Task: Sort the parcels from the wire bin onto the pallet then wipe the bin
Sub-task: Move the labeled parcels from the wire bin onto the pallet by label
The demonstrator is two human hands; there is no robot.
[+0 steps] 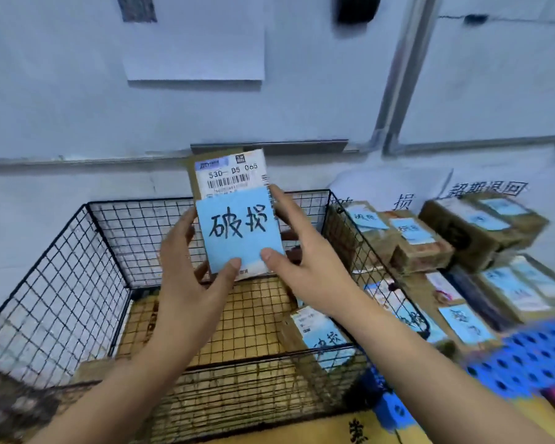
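Observation:
I hold a small cardboard parcel (229, 177) upright above the black wire bin (77, 267). It bears a white shipping label and a blue note with black handwriting. My left hand (189, 274) grips its left edge and bottom. On the right edge and bottom sits my right hand (302, 261). One more parcel (321, 341) with a blue note lies in the bin's right front corner. The bin floor shows brown cardboard. The blue pallet (532, 363) lies to the right.
Several brown parcels with blue notes (410, 241) are stacked to the right of the bin, on and behind the pallet. White paper signs with handwriting hang on the wall (487, 189) behind them. A white wall stands close behind the bin.

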